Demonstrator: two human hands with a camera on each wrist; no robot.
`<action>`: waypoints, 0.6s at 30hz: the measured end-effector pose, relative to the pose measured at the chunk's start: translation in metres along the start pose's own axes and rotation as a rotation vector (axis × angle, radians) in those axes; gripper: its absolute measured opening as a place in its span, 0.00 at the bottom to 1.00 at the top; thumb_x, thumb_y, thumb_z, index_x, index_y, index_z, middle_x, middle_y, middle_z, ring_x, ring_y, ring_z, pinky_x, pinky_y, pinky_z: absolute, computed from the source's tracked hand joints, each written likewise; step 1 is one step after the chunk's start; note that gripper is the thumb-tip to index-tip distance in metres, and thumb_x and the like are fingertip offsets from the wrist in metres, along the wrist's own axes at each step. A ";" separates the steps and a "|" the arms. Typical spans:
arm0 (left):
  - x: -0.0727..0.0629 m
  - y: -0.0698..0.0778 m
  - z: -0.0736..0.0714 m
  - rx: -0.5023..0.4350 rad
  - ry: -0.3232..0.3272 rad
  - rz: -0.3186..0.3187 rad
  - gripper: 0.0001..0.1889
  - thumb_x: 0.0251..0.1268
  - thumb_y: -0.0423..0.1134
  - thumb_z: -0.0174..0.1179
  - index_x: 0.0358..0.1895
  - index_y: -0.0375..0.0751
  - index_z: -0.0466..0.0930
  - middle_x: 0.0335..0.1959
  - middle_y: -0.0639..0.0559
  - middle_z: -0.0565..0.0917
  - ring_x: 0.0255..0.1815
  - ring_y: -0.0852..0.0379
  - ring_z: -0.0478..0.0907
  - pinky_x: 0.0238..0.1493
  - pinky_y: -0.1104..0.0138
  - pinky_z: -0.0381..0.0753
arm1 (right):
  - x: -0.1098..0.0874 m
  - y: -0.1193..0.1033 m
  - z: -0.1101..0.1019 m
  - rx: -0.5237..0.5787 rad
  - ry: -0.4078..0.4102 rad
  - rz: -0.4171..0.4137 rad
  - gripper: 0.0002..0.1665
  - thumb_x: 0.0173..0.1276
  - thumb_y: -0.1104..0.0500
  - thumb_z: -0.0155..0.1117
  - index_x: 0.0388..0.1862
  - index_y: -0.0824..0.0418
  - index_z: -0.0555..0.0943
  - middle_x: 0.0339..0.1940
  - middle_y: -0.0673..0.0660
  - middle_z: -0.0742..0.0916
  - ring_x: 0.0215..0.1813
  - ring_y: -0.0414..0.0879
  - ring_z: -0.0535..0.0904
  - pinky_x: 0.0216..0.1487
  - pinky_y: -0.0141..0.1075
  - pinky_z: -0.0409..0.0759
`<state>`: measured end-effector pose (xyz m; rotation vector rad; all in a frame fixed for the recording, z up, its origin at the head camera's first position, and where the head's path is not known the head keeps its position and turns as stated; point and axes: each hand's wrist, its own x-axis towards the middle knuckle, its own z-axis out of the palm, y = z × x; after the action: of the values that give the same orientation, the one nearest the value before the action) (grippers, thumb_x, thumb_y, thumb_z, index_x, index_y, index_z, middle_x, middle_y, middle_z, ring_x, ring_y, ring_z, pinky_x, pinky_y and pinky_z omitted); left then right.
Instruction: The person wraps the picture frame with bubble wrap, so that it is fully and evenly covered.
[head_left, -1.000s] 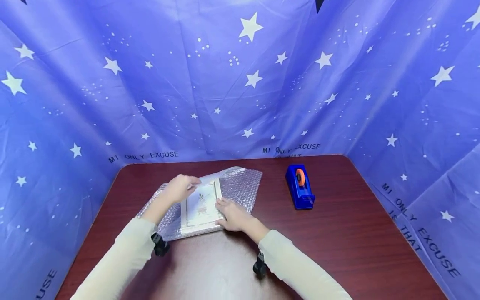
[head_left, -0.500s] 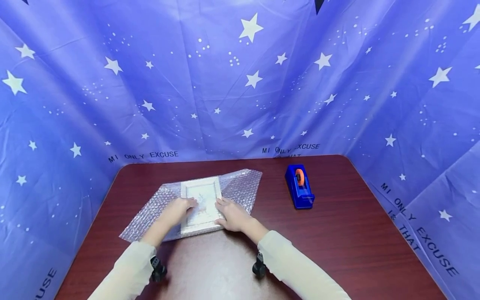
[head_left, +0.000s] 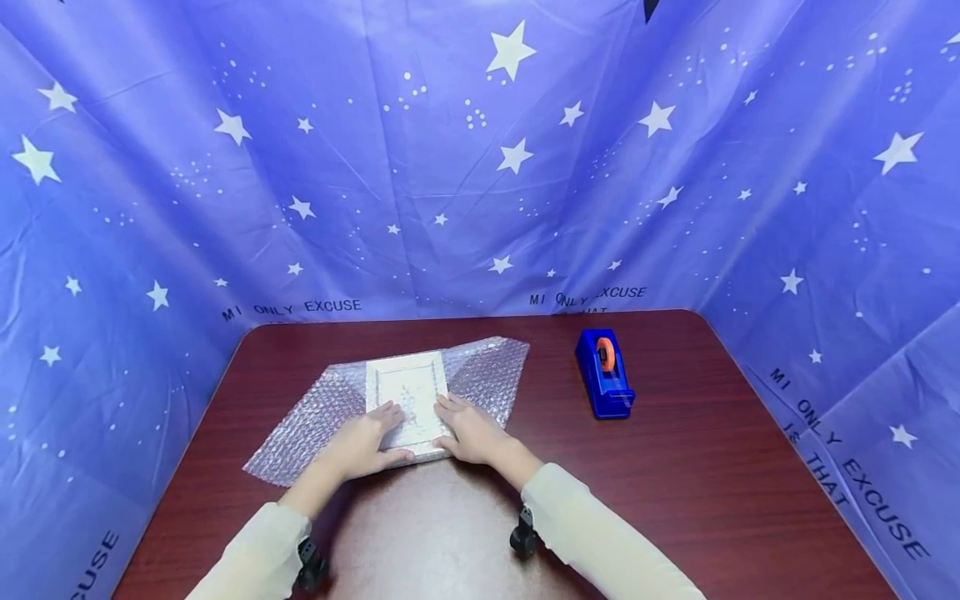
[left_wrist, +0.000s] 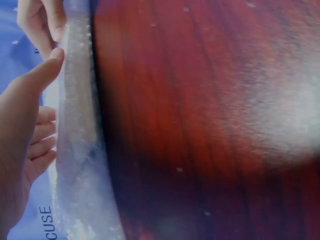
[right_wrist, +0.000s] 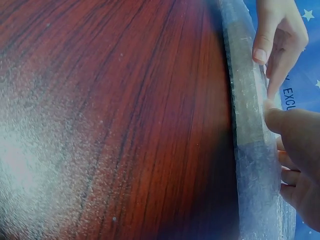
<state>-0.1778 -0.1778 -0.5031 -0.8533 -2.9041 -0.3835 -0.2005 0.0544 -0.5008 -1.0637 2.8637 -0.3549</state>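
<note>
A picture frame (head_left: pixel 406 362) with a pale border lies flat on the table under clear bubble wrap (head_left: pixel 309 421), which spreads out past its left and right sides. My left hand (head_left: pixel 363 442) rests on the wrapped frame's lower left part, fingers extended and thumb along the near edge. On the lower right part lies my right hand (head_left: pixel 472 431), its fingers also extended. In the left wrist view, the left thumb (left_wrist: pixel 42 75) touches the top of the wrapped near edge. The right wrist view has the right thumb (right_wrist: pixel 280 120) on that same edge.
A blue tape dispenser (head_left: pixel 603 375) with an orange roll stands at the right of the dark red wooden table (head_left: pixel 712 467). A blue curtain (head_left: pixel 450 167) with white stars hangs behind the table and along both sides.
My left hand has come from the frame's upper left down to its near left part. The bubble wrap's left side now lies spread flat on the table. The right hand has stayed in place.
</note>
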 end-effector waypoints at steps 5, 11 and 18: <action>-0.003 -0.003 0.007 -0.014 0.015 -0.010 0.35 0.55 0.61 0.63 0.57 0.37 0.79 0.60 0.37 0.80 0.64 0.41 0.75 0.61 0.51 0.79 | -0.003 0.001 0.005 0.039 0.024 -0.003 0.37 0.68 0.45 0.59 0.70 0.65 0.68 0.73 0.60 0.70 0.76 0.56 0.64 0.76 0.46 0.64; -0.007 0.001 0.010 -0.047 0.018 -0.042 0.34 0.55 0.62 0.63 0.58 0.39 0.79 0.61 0.39 0.79 0.65 0.42 0.74 0.63 0.51 0.77 | -0.012 0.003 0.014 0.111 0.063 -0.005 0.37 0.71 0.45 0.55 0.72 0.64 0.65 0.75 0.60 0.68 0.77 0.57 0.60 0.77 0.49 0.61; 0.000 0.010 0.009 -0.071 -0.013 -0.041 0.36 0.58 0.61 0.61 0.61 0.38 0.76 0.64 0.40 0.77 0.69 0.43 0.71 0.67 0.51 0.74 | -0.022 0.012 0.009 0.197 0.084 -0.005 0.37 0.70 0.47 0.57 0.71 0.66 0.66 0.74 0.61 0.69 0.77 0.60 0.60 0.77 0.54 0.60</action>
<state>-0.1720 -0.1674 -0.5093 -0.8099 -2.9401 -0.4884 -0.1904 0.0758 -0.5126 -1.0436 2.8238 -0.6822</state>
